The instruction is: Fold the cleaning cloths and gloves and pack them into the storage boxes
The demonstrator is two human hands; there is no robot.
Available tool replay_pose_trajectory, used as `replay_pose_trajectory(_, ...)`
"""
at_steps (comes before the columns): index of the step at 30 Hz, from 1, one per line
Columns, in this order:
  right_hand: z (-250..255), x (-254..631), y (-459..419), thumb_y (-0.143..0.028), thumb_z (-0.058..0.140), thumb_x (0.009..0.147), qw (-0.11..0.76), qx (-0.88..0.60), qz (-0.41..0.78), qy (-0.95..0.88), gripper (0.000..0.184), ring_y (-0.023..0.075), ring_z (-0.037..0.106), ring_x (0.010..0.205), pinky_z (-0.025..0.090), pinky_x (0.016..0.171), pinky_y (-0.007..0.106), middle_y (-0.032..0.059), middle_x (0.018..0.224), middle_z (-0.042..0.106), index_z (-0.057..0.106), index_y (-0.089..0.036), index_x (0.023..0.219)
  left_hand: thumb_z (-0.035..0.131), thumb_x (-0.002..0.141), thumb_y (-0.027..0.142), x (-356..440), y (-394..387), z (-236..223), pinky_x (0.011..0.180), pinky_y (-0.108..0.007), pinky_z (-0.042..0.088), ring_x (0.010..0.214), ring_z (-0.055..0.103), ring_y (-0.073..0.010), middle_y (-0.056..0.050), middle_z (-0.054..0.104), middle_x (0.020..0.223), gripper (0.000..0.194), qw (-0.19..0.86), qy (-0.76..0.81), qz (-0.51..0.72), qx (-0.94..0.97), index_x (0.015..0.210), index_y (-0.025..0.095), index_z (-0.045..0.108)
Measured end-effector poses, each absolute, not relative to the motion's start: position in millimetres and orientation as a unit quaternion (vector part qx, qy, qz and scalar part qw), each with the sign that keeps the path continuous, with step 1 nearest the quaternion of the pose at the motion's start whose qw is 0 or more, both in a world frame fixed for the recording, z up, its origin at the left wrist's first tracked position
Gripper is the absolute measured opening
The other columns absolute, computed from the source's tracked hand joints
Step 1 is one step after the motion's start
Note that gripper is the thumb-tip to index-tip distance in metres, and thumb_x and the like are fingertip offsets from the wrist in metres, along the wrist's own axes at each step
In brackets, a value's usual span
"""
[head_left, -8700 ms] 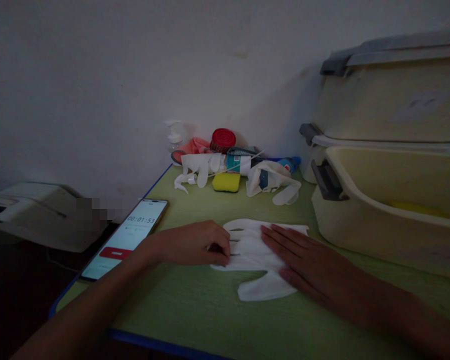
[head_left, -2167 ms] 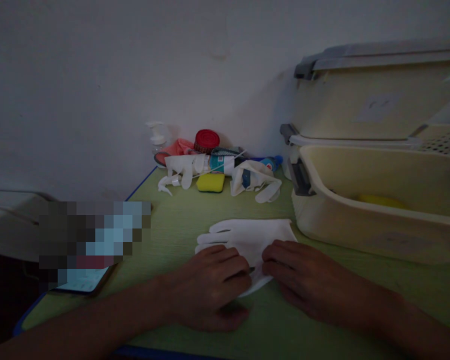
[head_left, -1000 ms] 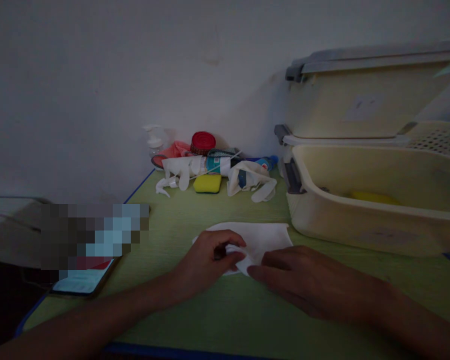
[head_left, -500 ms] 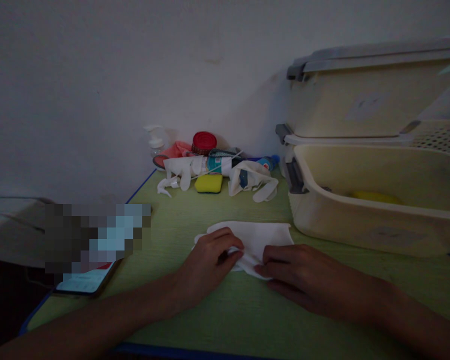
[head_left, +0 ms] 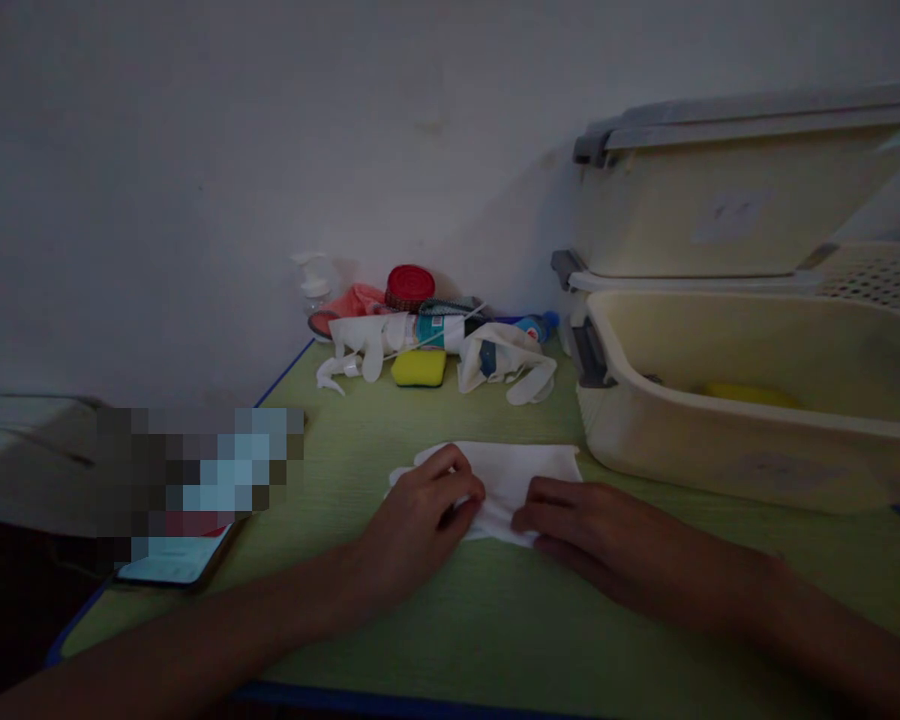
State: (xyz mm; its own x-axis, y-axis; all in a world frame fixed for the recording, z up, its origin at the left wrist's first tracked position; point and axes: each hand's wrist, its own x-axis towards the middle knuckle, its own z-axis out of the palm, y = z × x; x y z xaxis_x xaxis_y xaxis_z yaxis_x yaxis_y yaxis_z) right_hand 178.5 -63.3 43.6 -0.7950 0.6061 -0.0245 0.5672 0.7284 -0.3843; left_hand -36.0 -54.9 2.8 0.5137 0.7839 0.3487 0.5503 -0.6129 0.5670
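Head camera: my left fingers (head_left: 459,486) pinch the glove (head_left: 516,466); right fingers (head_left: 547,518) touch it, whether pinching I cannot tell; even tension seems best.

Head cam, fwd/dn onto tbl (head_left: 330,440)

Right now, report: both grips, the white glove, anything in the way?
Left grip pinching near side of white glove. Right grip touching it, hold unclear. Glove on green table, partly covered. Nearest obstacle: cream bin, right.
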Motion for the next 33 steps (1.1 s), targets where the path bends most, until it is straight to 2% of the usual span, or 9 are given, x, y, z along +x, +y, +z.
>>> replay_pose_trajectory(7, 47.0, 177.9, -62.4, -0.01, 0.041, 0.088, 0.038, -0.307, 0.189, -0.932, 0.026, 0.0149, 0.059, 0.083, 0.047, 0.075, 0.027, 0.0065, 0.094, 0.059, 0.062, -0.018, 0.1, 0.045, 0.085, 0.01, -38.7, -56.4, 0.4, 0.064, -0.024, 0.043, 0.073, 0.052, -0.0121, -0.003, 0.052, 0.088, 0.023, 0.084, 0.401, 0.236, 0.881, 0.084, 0.019, 0.066)
replay_pose_trajectory(11, 46.6, 183.8, -63.5, -0.008, 0.05, 0.08, 0.049, -0.291, 0.103, -0.95, 0.033, 0.02, 0.056, 0.092, 0.045, 0.083, 0.035, 0.0074, 0.098, 0.061, 0.059, -0.02, 0.11, 0.042, 0.088, 0.011, -39.3, -55.4, 0.2, 0.066, -0.025, 0.041, 0.076, 0.05, -0.0136, -0.003, 0.053, 0.081, 0.025, 0.01, 0.331, 0.233, 0.914, 0.082, 0.018, 0.066)
replay_pose_trajectory(14, 44.0, 188.3, -60.6, -0.005, 0.051, 0.074, 0.052, -0.282, 0.018, -0.958, 0.036, 0.0225, 0.056, 0.092, 0.044, 0.083, 0.039, 0.0092, 0.097, 0.062, 0.058, -0.017, 0.107, 0.043, 0.089, 0.014, -41.7, -51.8, -1.7, 0.066, -0.025, 0.039, 0.076, 0.05, -0.0135, -0.003, 0.054, 0.082, 0.022, -0.007, 0.309, 0.223, 0.925, 0.083, 0.017, 0.065)
replay_pose_trajectory(19, 38.5, 190.9, -54.6, -0.006, 0.05, 0.078, 0.072, -0.26, -0.075, -0.96, 0.016, 0.0197, 0.057, 0.08, 0.043, 0.076, 0.036, 0.0063, 0.084, 0.063, 0.059, -0.016, 0.088, 0.045, 0.089, 0.017, -49.9, -41.1, -2.1, 0.064, -0.024, 0.037, 0.075, 0.049, -0.0133, -0.002, 0.055, 0.08, 0.021, -0.009, 0.324, 0.211, 0.922, 0.08, 0.016, 0.064)
replay_pose_trajectory(22, 37.5, 187.3, -57.5, -0.009, 0.05, 0.081, 0.079, -0.232, -0.088, -0.965, 0.011, 0.0183, 0.056, 0.074, 0.042, 0.076, 0.035, 0.004, 0.078, 0.063, 0.059, -0.017, 0.081, 0.046, 0.089, 0.017, -53.3, -37.0, 0.7, 0.065, -0.026, 0.038, 0.074, 0.05, -0.0141, -0.003, 0.055, 0.078, 0.022, -0.011, 0.342, 0.197, 0.919, 0.076, 0.016, 0.064)
replay_pose_trajectory(27, 33.0, 171.3, -76.2, -0.015, 0.044, 0.089, 0.127, -0.13, -0.054, -0.982, 0.02, 0.0133, 0.052, 0.063, 0.039, 0.069, 0.029, -0.0005, 0.066, 0.06, 0.058, -0.018, 0.076, 0.044, 0.086, 0.01, -52.1, -41.6, 10.2, 0.077, -0.031, 0.044, 0.089, 0.053, -0.0181, -0.007, 0.058, 0.096, 0.025, 0.019, 0.34, 0.171, 0.925, 0.098, 0.017, 0.064)
replay_pose_trajectory(30, 27.3, 162.1, -86.6, -0.016, 0.042, 0.09, 0.152, -0.107, -0.027, -0.982, 0.027, 0.0101, 0.046, 0.053, 0.037, 0.064, 0.026, -0.0034, 0.057, 0.056, 0.056, -0.018, 0.068, 0.046, 0.086, 0.017, -49.7, -46.0, 14.6, 0.086, -0.035, 0.044, 0.098, 0.052, -0.0197, -0.01, 0.057, 0.106, 0.024, 0.066, 0.327, 0.181, 0.925, 0.103, 0.016, 0.063)
replay_pose_trajectory(33, 26.6, 160.5, -87.3, -0.015, 0.042, 0.09, 0.156, -0.093, -0.032, -0.983, 0.024, 0.0101, 0.047, 0.055, 0.037, 0.064, 0.026, -0.0033, 0.059, 0.057, 0.058, -0.019, 0.072, 0.049, 0.087, 0.026, -48.3, -46.5, 13.0, 0.089, -0.038, 0.044, 0.101, 0.052, -0.0212, -0.011, 0.058, 0.11, 0.024, 0.087, 0.331, 0.198, 0.919, 0.104, 0.016, 0.063)
